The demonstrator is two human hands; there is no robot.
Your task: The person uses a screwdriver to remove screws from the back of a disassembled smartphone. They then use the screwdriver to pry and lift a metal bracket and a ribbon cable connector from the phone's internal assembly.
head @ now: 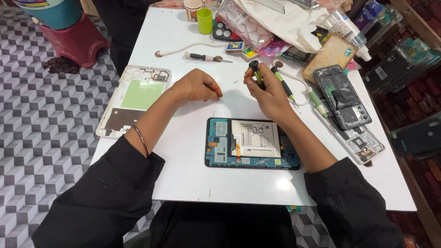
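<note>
Grey cube-patterned tiles run under a white surface [183,174] crowded along its far edge with clutter; going from the left, a detached tablet back cover [133,98] lies half over the edge, thin plastic that I judge light and bendy, best lifted by its long sides; my left hand [195,86] rests beside it on the bare top, fingers curled into a loose fist with the tips pinched together, and I cannot tell whether anything small sits between them; beyond it lies a black-handled screwdriver [204,57], and further back a green cup [205,20]; nearer my body the opened tablet [251,143] lies flat, face down, blue boards and a pale battery exposed; it looks stiff but fragile, so I would hold it by the outer frame and keep off the battery and the orange ribbon cable; my right hand [271,94] hovers just above it, closed around a green precision screwdriver [256,73] held upright, slim and light, probably slippery, gripped low on the shaft; a second green driver [282,82] lies just beside it; further right two opened phones [349,110] lie overlapping near the edge.
</note>
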